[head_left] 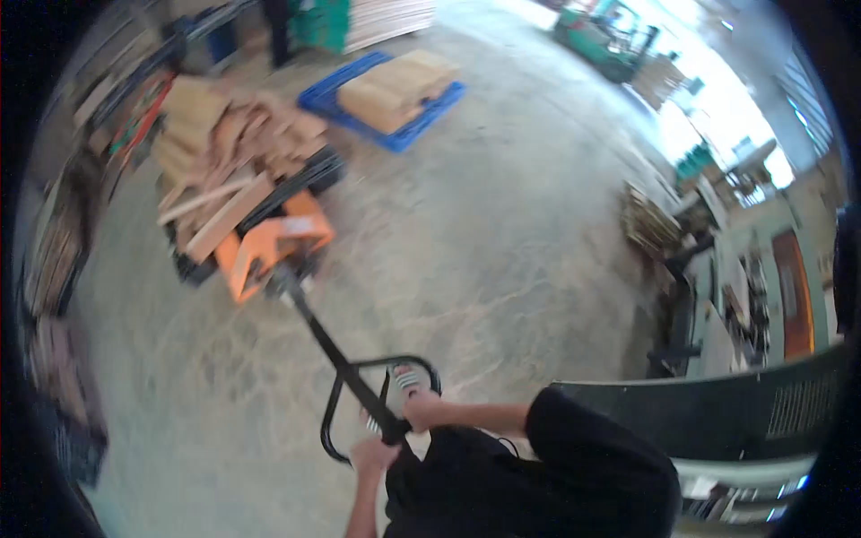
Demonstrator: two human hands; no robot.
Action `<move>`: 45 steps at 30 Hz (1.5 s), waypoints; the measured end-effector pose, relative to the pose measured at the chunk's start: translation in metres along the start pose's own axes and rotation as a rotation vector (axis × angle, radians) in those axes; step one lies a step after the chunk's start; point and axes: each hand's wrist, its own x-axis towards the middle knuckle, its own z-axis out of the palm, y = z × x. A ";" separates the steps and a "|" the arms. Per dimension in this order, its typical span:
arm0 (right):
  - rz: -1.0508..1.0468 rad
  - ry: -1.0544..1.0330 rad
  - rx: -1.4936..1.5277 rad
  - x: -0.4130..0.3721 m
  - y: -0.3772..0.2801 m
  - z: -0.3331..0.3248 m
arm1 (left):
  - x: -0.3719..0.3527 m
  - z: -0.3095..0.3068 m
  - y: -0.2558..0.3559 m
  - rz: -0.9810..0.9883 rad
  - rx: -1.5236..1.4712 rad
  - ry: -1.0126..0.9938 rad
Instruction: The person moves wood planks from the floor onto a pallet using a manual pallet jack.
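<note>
In the head view, my left hand is closed round the near left side of the black loop handle of a pallet jack. My right hand grips the same handle on its right side. From there a long black shaft slants up and left to the orange pallet jack body. On the jack rests a black pallet, heaped with wood offcuts and boards. My striped footwear shows through the handle loop.
A blue pallet carries stacked boards at the back. Along the left wall lie wood piles. Machinery with a dark curved panel stands close on my right. A green forklift is far back; bare concrete floor spreads between.
</note>
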 end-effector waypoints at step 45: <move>-0.022 0.151 -0.230 0.029 -0.018 0.020 | -0.001 0.003 -0.038 0.101 -0.101 0.108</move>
